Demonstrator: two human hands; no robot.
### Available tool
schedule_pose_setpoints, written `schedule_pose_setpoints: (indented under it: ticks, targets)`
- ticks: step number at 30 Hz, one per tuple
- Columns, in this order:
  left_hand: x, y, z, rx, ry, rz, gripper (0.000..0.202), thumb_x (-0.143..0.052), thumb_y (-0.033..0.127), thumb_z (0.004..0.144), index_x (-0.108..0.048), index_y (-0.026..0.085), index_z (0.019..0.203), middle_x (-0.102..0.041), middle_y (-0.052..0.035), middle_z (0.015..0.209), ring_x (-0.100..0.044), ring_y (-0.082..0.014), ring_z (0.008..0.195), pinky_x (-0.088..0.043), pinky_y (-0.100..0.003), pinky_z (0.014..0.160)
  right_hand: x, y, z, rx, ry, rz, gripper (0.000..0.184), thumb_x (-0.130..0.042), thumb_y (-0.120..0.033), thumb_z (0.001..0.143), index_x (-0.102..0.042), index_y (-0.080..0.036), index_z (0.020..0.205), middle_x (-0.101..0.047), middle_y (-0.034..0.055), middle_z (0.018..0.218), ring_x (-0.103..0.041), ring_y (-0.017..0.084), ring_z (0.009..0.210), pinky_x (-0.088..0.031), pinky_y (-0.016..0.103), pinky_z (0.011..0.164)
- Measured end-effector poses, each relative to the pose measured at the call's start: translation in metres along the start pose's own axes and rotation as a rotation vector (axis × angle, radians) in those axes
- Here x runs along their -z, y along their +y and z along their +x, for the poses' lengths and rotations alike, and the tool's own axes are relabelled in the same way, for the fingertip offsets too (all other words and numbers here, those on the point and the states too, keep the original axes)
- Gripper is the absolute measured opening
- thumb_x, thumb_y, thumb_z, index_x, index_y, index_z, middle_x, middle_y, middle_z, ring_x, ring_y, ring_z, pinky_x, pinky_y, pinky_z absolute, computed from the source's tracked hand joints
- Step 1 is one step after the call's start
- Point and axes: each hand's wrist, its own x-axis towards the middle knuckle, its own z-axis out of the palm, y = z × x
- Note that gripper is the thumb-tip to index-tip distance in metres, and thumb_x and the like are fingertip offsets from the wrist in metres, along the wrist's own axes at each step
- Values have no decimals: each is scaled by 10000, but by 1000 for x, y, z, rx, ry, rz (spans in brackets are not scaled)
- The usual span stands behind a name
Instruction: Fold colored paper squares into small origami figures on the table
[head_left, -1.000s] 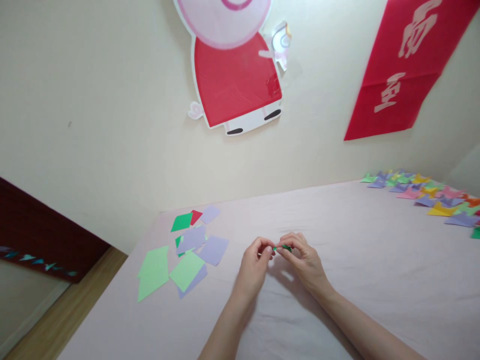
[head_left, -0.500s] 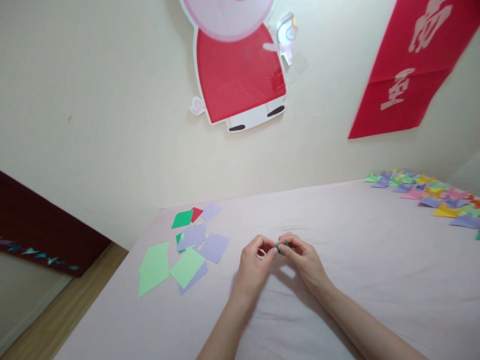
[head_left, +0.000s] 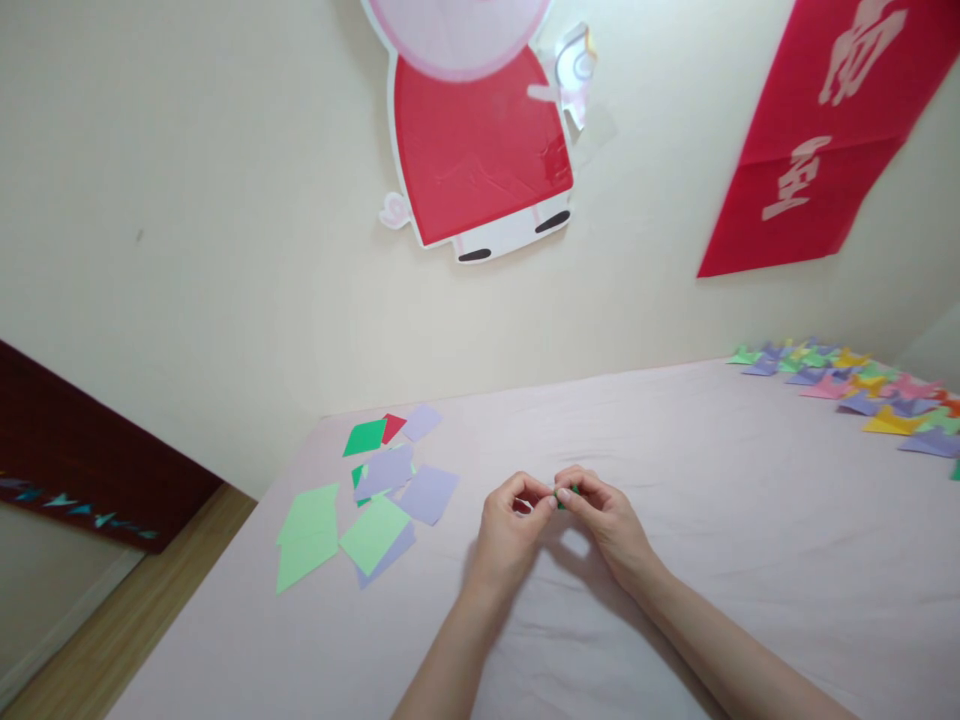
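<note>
A small folded piece of green paper (head_left: 568,497) is pinched between my two hands, above the pale pink cloth (head_left: 600,660). My left hand (head_left: 516,515) closes thumb and forefinger on its left end. From the other side, my right hand (head_left: 606,515) grips it between thumb and fingers. Most of the paper is hidden by the fingertips, so its folded shape does not show. Left of my hands lie loose paper squares: a light green sheet (head_left: 375,535), a lilac sheet (head_left: 430,495), a dark green sheet (head_left: 365,437) and a red sheet (head_left: 392,428).
Many folded paper figures (head_left: 870,385) in several colours stand in rows at the far right. Behind the cloth rises a wall with a cartoon cutout (head_left: 480,150) and a red banner (head_left: 817,160). At lower left are a dark red panel (head_left: 90,450) and wooden floor (head_left: 150,620).
Both hands keep almost the same place and pinch. Slightly less of the green paper shows between the fingertips now.
</note>
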Motion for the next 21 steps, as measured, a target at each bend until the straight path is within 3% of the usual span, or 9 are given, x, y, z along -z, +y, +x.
schedule_pose_setpoints:
  ticks: [7,11,14,18,21]
  targets:
    - [-5,4,-8,-137,89,209,80,-587,212,815,-612,199,741,-643,6,769,-575,-157,756,-409,-281,744,-2,0,-2,13,38,-57,325,-652,-559,809,-664,-246,722,-582,34,793,-524,233,827,-460,370,748]
    - [-13,-2,-11,-55,40,147,55,-621,223,809,-649,197,850,-664,-9,843,-583,-160,780,-419,-272,721,-3,-3,-2,-49,59,44,328,-670,-555,794,-641,-236,724,-548,14,749,-526,205,743,-463,341,682]
    - [-16,-7,-10,-28,27,49,85,-601,236,822,-641,188,764,-647,-2,783,-564,-151,728,-410,-264,686,-5,-5,-3,-90,56,122,338,-699,-556,767,-620,-230,727,-529,-3,719,-510,178,686,-446,307,629]
    - [-11,-12,-7,10,59,-45,151,-612,289,816,-625,181,711,-621,4,722,-537,-151,697,-398,-263,670,-4,-5,-1,-111,27,184,337,-711,-541,772,-632,-243,908,-587,4,790,-544,176,733,-458,292,653]
    - [-6,-17,-3,31,70,-83,159,-623,313,795,-630,175,717,-621,-3,724,-537,-158,709,-398,-267,684,-1,-2,2,-101,-8,194,399,-720,-492,788,-580,-260,1080,-559,-37,705,-529,151,651,-448,268,617]
